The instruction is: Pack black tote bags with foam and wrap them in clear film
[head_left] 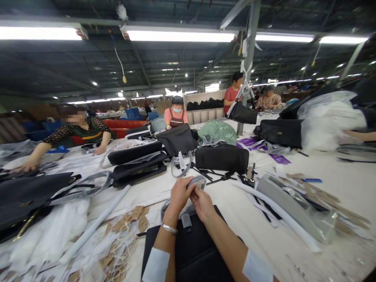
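A black handbag [199,246] lies on the table right before me, under my forearms. Its strap or handle is wrapped in clear plastic [200,181] and arches up at the bag's far end. My left hand [179,194] is closed on this wrapped handle, thumb and fingers pinched together. Beside it, nearly touching, my right hand [202,201] pinches the same plastic-covered handle. A small wrapped tab [186,221] shows on the bag between my wrists. The fingertips partly hide what they grip.
Several black bags stand beyond my hands, one upright [221,158]. Brown tags with strings [129,231] lie left, near a pale tube [96,223]. Grey and white strips [282,211] lie right. A co-worker [84,129] reaches over the table at left; other people are farther back.
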Motion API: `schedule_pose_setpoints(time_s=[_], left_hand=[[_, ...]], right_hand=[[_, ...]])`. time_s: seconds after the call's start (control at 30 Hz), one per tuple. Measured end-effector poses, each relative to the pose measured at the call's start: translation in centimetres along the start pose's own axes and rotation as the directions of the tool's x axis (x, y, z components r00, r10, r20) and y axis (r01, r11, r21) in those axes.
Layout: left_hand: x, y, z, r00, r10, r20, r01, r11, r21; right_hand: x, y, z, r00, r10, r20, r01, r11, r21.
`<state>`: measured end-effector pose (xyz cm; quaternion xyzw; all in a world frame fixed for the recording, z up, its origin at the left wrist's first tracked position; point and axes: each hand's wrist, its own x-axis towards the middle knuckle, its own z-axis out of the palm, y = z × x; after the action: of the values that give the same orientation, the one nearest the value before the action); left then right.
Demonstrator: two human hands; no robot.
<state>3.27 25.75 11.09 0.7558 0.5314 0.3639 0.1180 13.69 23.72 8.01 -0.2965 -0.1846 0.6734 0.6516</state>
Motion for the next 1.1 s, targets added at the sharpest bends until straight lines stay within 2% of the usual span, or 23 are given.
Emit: schedule_pose_setpoints(time_s=[0.17,0.33,0.53,0.67,0.83,1.1], left_hand=[[-0.1,0.3,0.3,1.000,0.022,0.022,-0.021,1.000,-0.007],[-0.5,1.0,1.1,0.994,0.071,0.083,-0.062,0.993,-0.105],[-1.0,1.1,0.1,0.986,0.062,0.152,-0.025,0.972,-0.235],[-0.8,0.7,-0.7,0.990,-0.022,0.139,0.060,0.959,-0.276],[-0.7,0.4,-0.8,0.981,0.010,0.196,0.057,0.942,-0.332],[-0.3,-0.2,-0.1,0.977,-0.009,0.211,0.092,0.918,-0.386]], right_hand=[[-0.2,-0.6,-0.4,0.999,0.008,0.044,-0.009,1.000,0.011],[-0.1,-0.7,-1.1,1.000,0.013,-0.020,-0.013,1.000,-0.009],[0.5,-0.6,-1.8,0.996,0.051,-0.076,-0.052,0.999,-0.005],[0.7,-0.7,-1.8,0.998,0.055,-0.027,-0.056,0.998,-0.025],[-0.2,-0.8,-1.6,0.997,0.057,0.043,-0.055,0.997,-0.050],[-0.3,0.0,-1.2,0.998,-0.026,0.056,0.027,1.000,-0.015]])
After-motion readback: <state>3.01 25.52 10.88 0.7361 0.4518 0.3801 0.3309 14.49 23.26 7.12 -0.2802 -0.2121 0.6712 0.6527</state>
